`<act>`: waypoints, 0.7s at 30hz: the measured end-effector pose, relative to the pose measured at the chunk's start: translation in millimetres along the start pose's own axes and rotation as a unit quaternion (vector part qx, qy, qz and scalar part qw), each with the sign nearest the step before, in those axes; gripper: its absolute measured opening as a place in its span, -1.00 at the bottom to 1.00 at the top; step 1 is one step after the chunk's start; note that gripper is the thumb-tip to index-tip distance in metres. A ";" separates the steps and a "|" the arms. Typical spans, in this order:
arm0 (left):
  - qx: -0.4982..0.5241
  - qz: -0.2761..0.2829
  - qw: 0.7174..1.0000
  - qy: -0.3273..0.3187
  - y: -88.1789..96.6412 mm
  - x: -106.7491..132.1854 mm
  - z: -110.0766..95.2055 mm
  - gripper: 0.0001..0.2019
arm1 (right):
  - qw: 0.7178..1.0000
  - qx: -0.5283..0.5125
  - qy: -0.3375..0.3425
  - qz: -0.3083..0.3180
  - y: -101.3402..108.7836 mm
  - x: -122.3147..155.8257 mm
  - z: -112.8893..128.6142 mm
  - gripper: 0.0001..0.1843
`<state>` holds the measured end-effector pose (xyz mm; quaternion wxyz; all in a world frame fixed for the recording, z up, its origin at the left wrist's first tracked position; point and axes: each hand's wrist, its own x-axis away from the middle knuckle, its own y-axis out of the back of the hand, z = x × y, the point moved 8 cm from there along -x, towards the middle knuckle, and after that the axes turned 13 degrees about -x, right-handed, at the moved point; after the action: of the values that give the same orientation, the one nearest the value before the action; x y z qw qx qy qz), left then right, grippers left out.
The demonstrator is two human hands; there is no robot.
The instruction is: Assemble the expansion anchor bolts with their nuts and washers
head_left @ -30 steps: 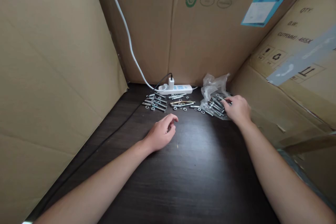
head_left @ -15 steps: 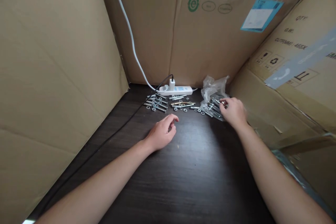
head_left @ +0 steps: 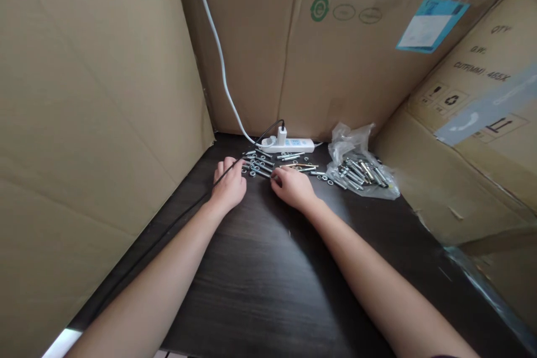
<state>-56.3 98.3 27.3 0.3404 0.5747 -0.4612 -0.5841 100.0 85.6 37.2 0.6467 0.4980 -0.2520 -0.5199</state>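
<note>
Silver bolts point(head_left: 260, 166) lie in a group in front of the power strip, with nuts and washers among them. My left hand point(head_left: 229, 184) rests at the left side of this group, fingers bent down and a little apart, the black cable crossing over them. No held thing shows in it. On the right of the group, my right hand point(head_left: 293, 185) has thumb and forefinger closed at the end of a bolt; its other fingers are hidden. A second group with a brass-coloured rod point(head_left: 298, 165) lies just behind my right hand.
A clear plastic bag point(head_left: 350, 140) with several loose bolts point(head_left: 363, 172) lies to the right. A white power strip point(head_left: 300, 146) with a plugged-in charger sits against the back cardboard box point(head_left: 260, 67). Tall boxes wall in both sides. A black cable point(head_left: 168, 229) runs along the left.
My right hand has left the plastic bag and come left to the bolt group. My left hand has moved left and forward to the group's left side. The view has shifted slightly.
</note>
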 end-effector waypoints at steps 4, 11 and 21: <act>-0.011 0.018 1.000 0.018 -10.1 -3.7 13.9 -0.52 | 0.999 0.023 -0.022 0.000 -10.4 -8.8 9.3 -0.75; -0.036 0.014 0.998 0.049 -13.4 -11.4 24.3 -0.67 | 0.999 0.038 -0.028 0.003 -14.2 -18.4 15.4 -0.73; -0.025 -0.001 0.999 0.043 -11.0 -10.5 22.3 -0.84 | 0.998 0.032 -0.052 0.021 -16.4 -21.3 10.6 -0.75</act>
<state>-75.7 115.1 18.9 0.3737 0.5907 -0.4307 -0.5710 77.2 101.8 30.4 0.6275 0.4849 -0.3122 -0.5230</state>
